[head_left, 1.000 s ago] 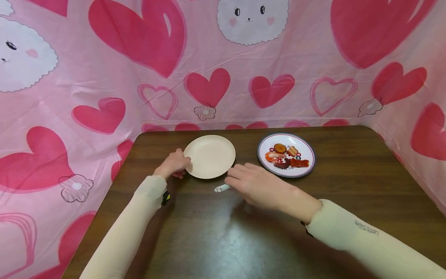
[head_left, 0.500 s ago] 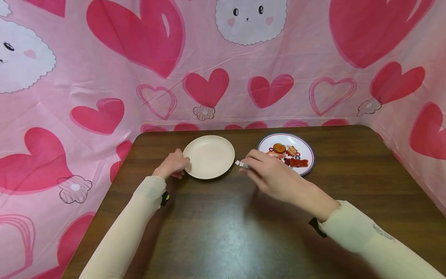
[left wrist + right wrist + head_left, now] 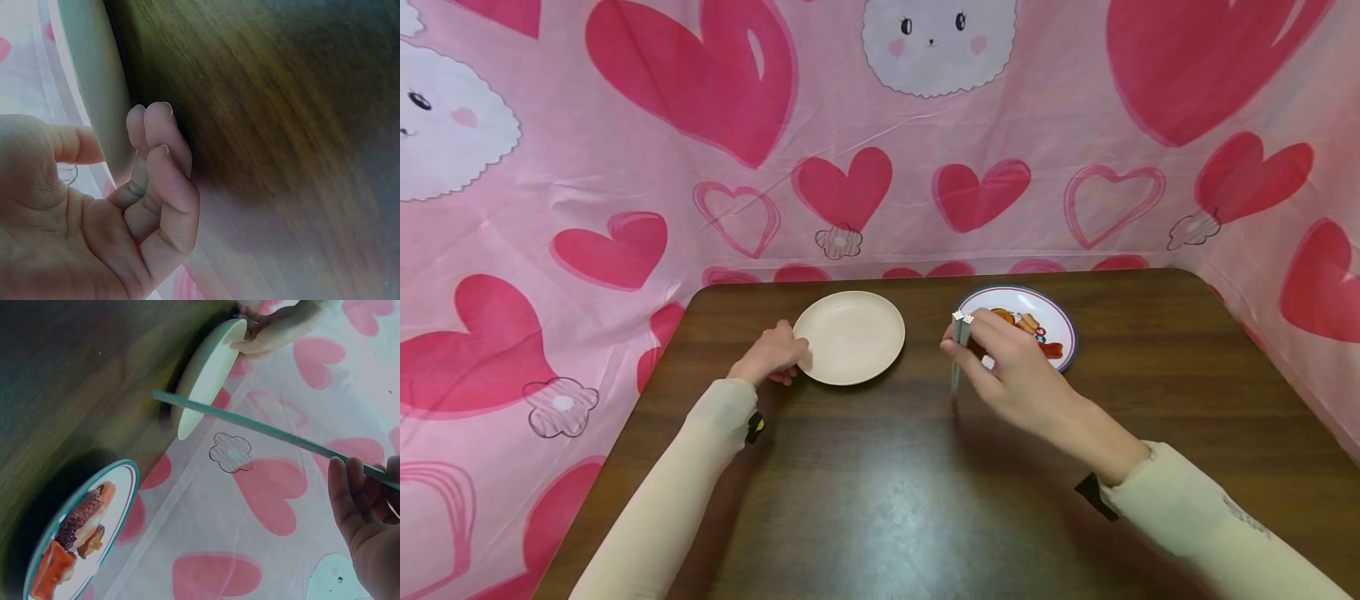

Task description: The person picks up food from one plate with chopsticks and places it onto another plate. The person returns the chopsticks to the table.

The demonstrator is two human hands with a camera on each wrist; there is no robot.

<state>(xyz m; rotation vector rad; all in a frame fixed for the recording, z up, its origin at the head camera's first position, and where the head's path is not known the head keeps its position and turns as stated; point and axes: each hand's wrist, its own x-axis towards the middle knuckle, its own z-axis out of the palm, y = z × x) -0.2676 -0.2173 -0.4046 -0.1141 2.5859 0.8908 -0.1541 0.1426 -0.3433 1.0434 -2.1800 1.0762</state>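
My left hand [image 3: 772, 350] pinches the left rim of a cream plate [image 3: 852, 337], thumb over the edge and the other fingers curled beneath, as the left wrist view shows. The plate holds nothing. A pair of pale green chopsticks [image 3: 960, 333] is in my right hand [image 3: 1018, 371], held by the fingers and pointing downward, with silvery ends on top. Their lower tips hang above the table, between the two plates. Behind this hand lies a white plate [image 3: 119, 503] with a blue-green rim, carrying several food pieces, among them a red-orange slab [image 3: 52, 569] and a dark, bumpy tentacle piece [image 3: 80, 515].
Both plates stand near the far edge of a dark wooden table [image 3: 850, 500]. A pink cloth [image 3: 1052, 100] with hearts hangs behind it and at the sides.
My right hand has moved right and turned, bringing the chopsticks from lying nearly flat to pointing down, and it now covers part of the white plate. The left hand stays at the cream plate.
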